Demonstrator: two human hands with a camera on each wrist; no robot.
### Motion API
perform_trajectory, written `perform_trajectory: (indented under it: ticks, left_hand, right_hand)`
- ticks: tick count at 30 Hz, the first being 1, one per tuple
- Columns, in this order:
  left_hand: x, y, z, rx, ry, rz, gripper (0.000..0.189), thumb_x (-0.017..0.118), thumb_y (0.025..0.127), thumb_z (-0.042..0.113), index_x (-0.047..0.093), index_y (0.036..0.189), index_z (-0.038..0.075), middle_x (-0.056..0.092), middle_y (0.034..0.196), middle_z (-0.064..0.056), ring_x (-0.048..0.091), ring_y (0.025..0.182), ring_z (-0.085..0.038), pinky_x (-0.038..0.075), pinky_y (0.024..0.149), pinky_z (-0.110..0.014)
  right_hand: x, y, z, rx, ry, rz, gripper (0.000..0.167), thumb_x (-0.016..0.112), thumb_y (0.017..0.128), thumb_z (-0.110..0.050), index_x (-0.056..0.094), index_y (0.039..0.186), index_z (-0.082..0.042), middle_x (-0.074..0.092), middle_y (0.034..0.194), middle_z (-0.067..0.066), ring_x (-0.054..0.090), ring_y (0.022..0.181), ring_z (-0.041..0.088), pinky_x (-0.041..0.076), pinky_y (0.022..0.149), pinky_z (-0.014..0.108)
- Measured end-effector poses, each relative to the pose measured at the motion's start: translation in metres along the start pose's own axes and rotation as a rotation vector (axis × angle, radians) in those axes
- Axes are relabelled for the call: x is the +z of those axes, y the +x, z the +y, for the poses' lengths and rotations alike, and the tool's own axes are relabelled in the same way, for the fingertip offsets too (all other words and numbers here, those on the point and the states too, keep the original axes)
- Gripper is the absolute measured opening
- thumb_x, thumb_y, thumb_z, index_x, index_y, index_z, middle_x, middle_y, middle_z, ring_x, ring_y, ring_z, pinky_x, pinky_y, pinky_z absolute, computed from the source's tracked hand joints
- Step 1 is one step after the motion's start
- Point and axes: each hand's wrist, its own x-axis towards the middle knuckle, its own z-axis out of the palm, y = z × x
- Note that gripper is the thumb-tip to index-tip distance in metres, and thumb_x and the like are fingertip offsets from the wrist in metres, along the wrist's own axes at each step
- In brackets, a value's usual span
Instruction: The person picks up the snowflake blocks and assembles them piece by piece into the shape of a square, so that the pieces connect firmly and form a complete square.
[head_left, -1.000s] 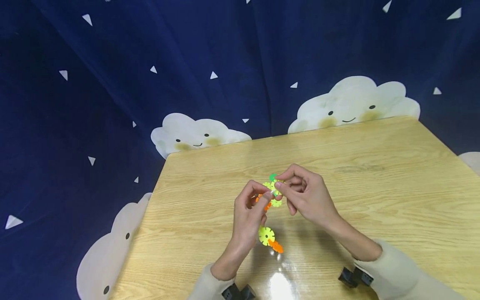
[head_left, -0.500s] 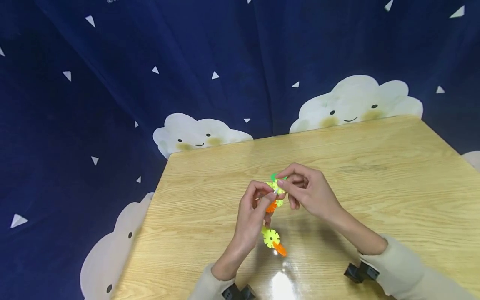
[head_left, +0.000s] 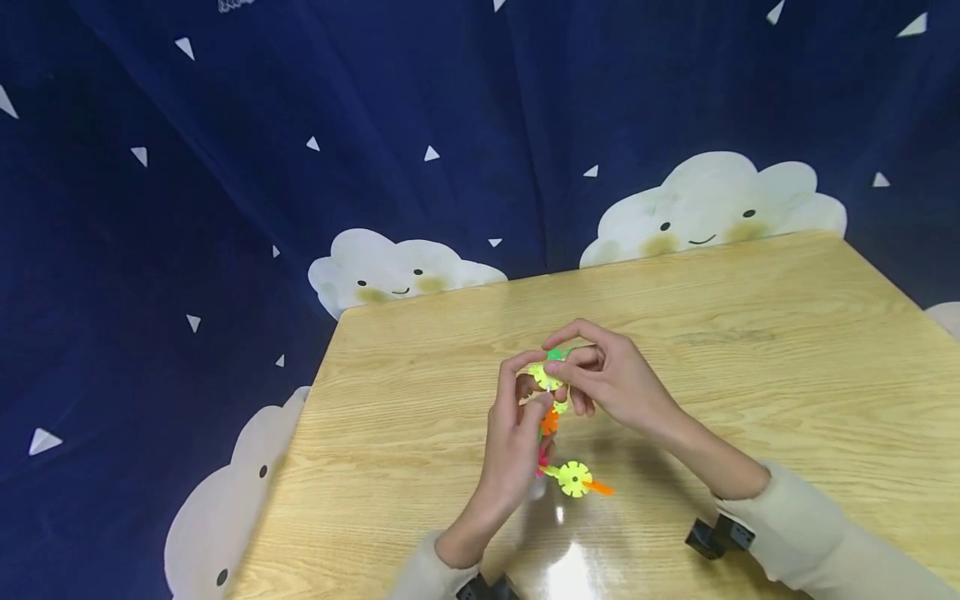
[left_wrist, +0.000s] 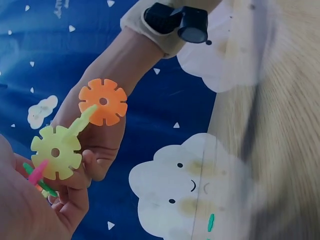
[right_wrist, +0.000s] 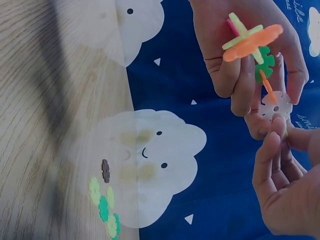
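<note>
Both hands meet above the table in the head view. My left hand (head_left: 513, 437) holds a chain of notched plastic discs by a white disc (right_wrist: 283, 102) at its upper end. From there run an edge-on orange disc (right_wrist: 267, 85), a green disc (right_wrist: 268, 61), pink and yellow-green pieces, and an orange disc (left_wrist: 116, 102) at the far end. A yellow-green disc (left_wrist: 69, 159) of the chain faces the left wrist camera. My right hand (head_left: 622, 383) pinches another yellow-green disc (head_left: 542, 377) against the white one; fingers hide whether their slots interlock.
Several loose discs lie on the wooden table (head_left: 405, 400) behind the hands, among them a brown disc (right_wrist: 105, 171) and a green disc (right_wrist: 103, 208). A dark blue curtain (head_left: 450, 83) with white clouds borders the table's far and left sides.
The chain's lower end has swung to the right and now shows a pink disc. My left hand has shifted slightly right and its index finger has lifted toward the right fingertips.
</note>
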Motion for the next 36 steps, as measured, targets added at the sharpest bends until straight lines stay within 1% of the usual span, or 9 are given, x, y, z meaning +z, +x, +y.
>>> perform_trajectory:
  ticks: [4,7,12,15,20,23,26,31,36]
  left_hand:
    - [0.002,-0.001,-0.002,0.002,0.025,0.010,0.043,0.050,0.101,0.012,0.055,0.137,0.036,0.052,0.098,-0.004,0.036,0.040,-0.008,0.036,0.037,-0.018]
    - [0.000,-0.001,-0.003,0.003,0.028,0.031,0.041,0.051,0.102,0.014,0.055,0.138,0.034,0.050,0.094,-0.004,0.037,0.041,-0.008,0.037,0.038,-0.018]
    - [-0.009,0.001,-0.003,-0.012,-0.059,0.064,0.041,0.050,0.103,0.014,0.052,0.141,0.030,0.043,0.087,-0.005,0.036,0.043,-0.011,0.037,0.040,-0.019]
    - [-0.015,0.002,-0.003,-0.006,-0.115,0.104,0.041,0.050,0.102,0.013,0.053,0.140,0.027,0.046,0.087,-0.006,0.037,0.049,-0.011,0.037,0.043,-0.019]
    - [-0.024,0.003,-0.003,0.017,-0.153,0.164,0.040,0.051,0.099,0.011,0.057,0.137,0.023,0.052,0.089,-0.004,0.043,0.063,-0.012,0.036,0.047,-0.018]
    - [-0.028,0.003,-0.003,0.029,-0.167,0.190,0.041,0.052,0.098,0.011,0.059,0.137,0.020,0.046,0.085,-0.002,0.042,0.061,-0.011,0.035,0.046,-0.018]
    - [-0.031,0.003,-0.003,0.047,-0.178,0.212,0.042,0.052,0.097,0.011,0.060,0.137,0.020,0.042,0.084,-0.002,0.042,0.057,-0.011,0.036,0.044,-0.018]
    - [-0.035,0.003,-0.003,0.070,-0.201,0.231,0.041,0.052,0.098,0.010,0.061,0.137,0.021,0.038,0.083,-0.002,0.040,0.053,-0.012,0.034,0.041,-0.018]
    - [-0.037,0.003,-0.003,0.069,-0.214,0.236,0.043,0.051,0.097,0.010,0.061,0.137,0.021,0.036,0.081,-0.002,0.037,0.048,-0.012,0.033,0.040,-0.018]
  right_hand:
    - [0.002,0.002,0.000,0.017,0.019,-0.023,0.022,0.073,0.098,-0.013,0.060,0.115,-0.008,0.062,0.063,0.014,0.055,0.047,0.025,0.051,0.045,0.030]
    - [0.001,0.003,0.001,0.033,0.016,-0.026,0.016,0.068,0.103,-0.017,0.061,0.115,-0.008,0.059,0.062,0.013,0.056,0.049,0.023,0.053,0.046,0.031]
    - [-0.006,0.007,0.009,0.069,0.024,0.005,0.020,0.056,0.109,-0.022,0.062,0.116,-0.004,0.058,0.064,0.013,0.057,0.051,0.022,0.055,0.048,0.033]
    - [-0.013,0.010,0.016,0.089,0.026,0.018,0.022,0.053,0.110,-0.020,0.062,0.116,-0.001,0.059,0.065,0.014,0.058,0.050,0.023,0.055,0.049,0.034]
    - [-0.023,0.016,0.030,0.156,0.012,0.045,0.021,0.053,0.110,-0.020,0.062,0.114,-0.001,0.060,0.069,0.014,0.059,0.053,0.021,0.056,0.050,0.034]
    - [-0.028,0.019,0.039,0.195,-0.010,0.033,0.021,0.053,0.109,-0.018,0.062,0.114,0.000,0.061,0.073,0.016,0.060,0.056,0.023,0.056,0.051,0.032]
    - [-0.031,0.021,0.051,0.232,-0.057,-0.024,0.018,0.056,0.108,-0.015,0.063,0.113,0.001,0.062,0.076,0.016,0.062,0.060,0.028,0.055,0.051,0.031]
    - [-0.033,0.023,0.072,0.265,-0.186,-0.149,0.018,0.061,0.104,-0.010,0.065,0.119,0.000,0.066,0.093,0.021,0.065,0.068,0.031,0.058,0.056,0.039]
    - [-0.029,0.025,0.091,0.236,-0.236,-0.168,0.027,0.064,0.100,-0.003,0.065,0.127,0.000,0.065,0.121,0.023,0.065,0.069,0.030,0.057,0.057,0.038]
